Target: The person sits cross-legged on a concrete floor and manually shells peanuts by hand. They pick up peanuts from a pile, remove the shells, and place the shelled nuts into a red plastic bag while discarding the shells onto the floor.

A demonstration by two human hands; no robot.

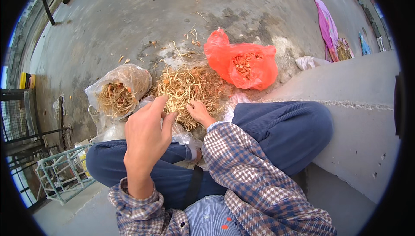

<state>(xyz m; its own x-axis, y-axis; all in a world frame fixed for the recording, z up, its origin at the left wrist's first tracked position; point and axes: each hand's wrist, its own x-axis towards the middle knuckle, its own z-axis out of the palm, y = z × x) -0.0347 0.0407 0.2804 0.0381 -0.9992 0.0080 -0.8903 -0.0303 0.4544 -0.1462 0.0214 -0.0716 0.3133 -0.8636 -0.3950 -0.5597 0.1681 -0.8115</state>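
Observation:
A heap of dry, pale, stringy plant roots or stems lies on the concrete floor before me. My left hand is raised at the heap's near left, thumb and forefinger apart with nothing seen between them; its other fingers are hidden. Down at the heap's near edge, my right hand touches the strands, and whether it grips any cannot be made out. To the left lies a clear plastic bag full of similar strands. A red plastic bag at the right holds small orange-red pieces.
Loose strands are scattered beyond the heap. A concrete ledge runs along my right, with a pink-purple cloth or bag farther off. At my left stands a pale green metal frame. Crumpled clear plastic lies by my feet.

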